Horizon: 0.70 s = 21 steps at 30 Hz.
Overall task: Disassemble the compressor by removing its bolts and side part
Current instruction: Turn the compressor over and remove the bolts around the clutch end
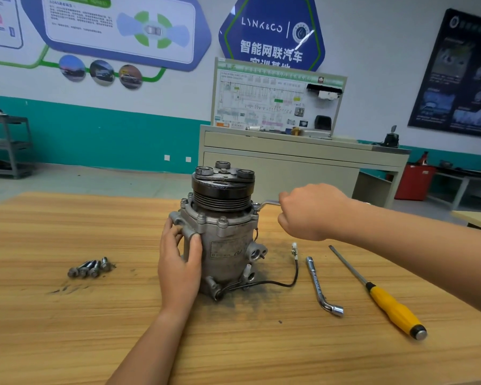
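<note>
Wooden table [67, 315]: pale striped grain, with dark grime smeared at mid-table.
Compressor [228, 245]: stands upright at mid-table and is taken as the dial centre, 12 o'clock pointing away from the person. Black grooved pulley [222, 193] uppermost, grey cast body below.
Flange bolts [222, 221]: several hex heads seated around the rim beneath the pulley.
Left hand [179, 262]: at 9 o'clock, fingers and thumb curled round the compressor's side, thumb on a cast lug.
Wrench [268, 203]: silver, cranked. One end sits on a flange bolt at 3 o'clock.
Right hand [308, 211]: at 3 o'clock, clenched round the wrench handle.
Removed bolts [90, 268]: small cluster on the table at 8 o'clock, well apart from the compressor.
Cable [289, 283]: black, runs from the base at 5 o'clock and curves to a white connector [294, 249] at 4 o'clock.
L-shaped socket wrench [321, 284]: lies flat at 4 o'clock, between cable and screwdriver.
Screwdriver [392, 307]: yellow handle, outermost at 4 o'clock, handle end nearer the person.
</note>
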Tool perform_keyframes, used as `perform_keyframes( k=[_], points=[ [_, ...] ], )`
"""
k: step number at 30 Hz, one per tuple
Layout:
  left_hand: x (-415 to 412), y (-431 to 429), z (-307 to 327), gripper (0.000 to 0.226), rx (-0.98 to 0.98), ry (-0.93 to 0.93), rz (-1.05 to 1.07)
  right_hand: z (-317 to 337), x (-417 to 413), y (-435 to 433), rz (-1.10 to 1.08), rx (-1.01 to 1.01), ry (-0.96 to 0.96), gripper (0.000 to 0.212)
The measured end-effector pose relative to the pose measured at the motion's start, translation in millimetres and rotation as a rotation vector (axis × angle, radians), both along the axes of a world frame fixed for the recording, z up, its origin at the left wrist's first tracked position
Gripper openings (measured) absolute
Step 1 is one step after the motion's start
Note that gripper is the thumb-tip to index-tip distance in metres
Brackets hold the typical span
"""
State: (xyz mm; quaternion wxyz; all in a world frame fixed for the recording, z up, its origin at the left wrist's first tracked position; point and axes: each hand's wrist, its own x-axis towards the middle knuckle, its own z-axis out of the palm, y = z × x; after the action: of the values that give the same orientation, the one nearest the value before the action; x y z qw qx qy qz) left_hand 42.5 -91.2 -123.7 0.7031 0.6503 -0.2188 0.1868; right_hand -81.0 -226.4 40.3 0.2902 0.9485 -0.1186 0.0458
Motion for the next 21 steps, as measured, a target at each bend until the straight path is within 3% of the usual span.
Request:
perform_keyframes(
  k=[3, 8, 12, 17, 21],
  points=[
    [0, -1, -2, 0.042, 0.001, 0.018, 0.008, -2, -4, -5, 0.042, -0.028, -0.078, 0.033],
    [-2, -2, -4, 0.027, -0.052, 0.019, 0.007, -8, -8, -9, 0.038, -0.026, -0.050, 0.022],
    [-2, -2, -2, 0.035, -0.063, 0.016, 0.043, -8, -4, 0, 0.059, -0.041, -0.048, 0.019],
    [-5, -3, 0, 0.049, 0.025, -0.048, 0.057, -12, -4, 1, 0.064, -0.083, -0.046, 0.025],
    [-4, -4, 1, 0.037, 0.053, -0.050, 0.071, -14, -6, -9, 0.077, -0.114, -0.030, 0.036]
  ],
)
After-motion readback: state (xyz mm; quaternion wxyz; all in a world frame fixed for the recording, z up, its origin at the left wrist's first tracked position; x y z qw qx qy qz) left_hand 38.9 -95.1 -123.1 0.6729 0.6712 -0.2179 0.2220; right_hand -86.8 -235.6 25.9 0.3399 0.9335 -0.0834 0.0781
